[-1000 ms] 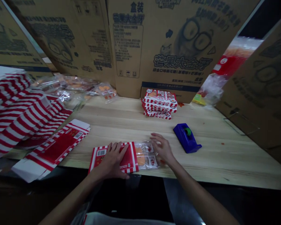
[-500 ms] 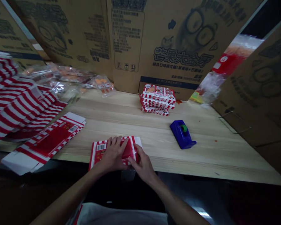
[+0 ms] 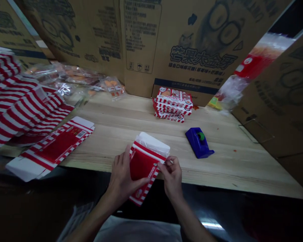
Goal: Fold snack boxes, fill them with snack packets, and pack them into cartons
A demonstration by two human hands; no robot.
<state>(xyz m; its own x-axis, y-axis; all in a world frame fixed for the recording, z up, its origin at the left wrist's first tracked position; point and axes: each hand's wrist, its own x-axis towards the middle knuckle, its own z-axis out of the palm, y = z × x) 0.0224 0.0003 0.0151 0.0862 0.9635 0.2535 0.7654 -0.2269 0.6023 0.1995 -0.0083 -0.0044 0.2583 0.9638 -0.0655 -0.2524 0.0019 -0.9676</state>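
Observation:
A red and white striped carton (image 3: 143, 166) is held tilted over the table's front edge, its white end flap standing open at the far end. Clear plastic wrapping shows in that opening. My left hand (image 3: 122, 176) grips the carton's left side, thumb laid across the printed face. At the right corner near the opening, the fingers of my right hand (image 3: 172, 174) pinch the carton's edge. Right of my hands, a blue tape dispenser (image 3: 198, 143) with a green core stands on the table.
Several filled striped boxes (image 3: 173, 104) are stacked near a large cardboard box (image 3: 141, 77). A flattened carton (image 3: 58, 144) overhangs the wooden table's (image 3: 217, 174) front edge at left, beside a pile of striped cartons (image 3: 22, 104). Clear snack packets (image 3: 113, 88) lie at the back left.
The carton has been lifted and turned, so its open end now points away from me. My right hand has shifted right to the carton's corner; my left now holds its left side.

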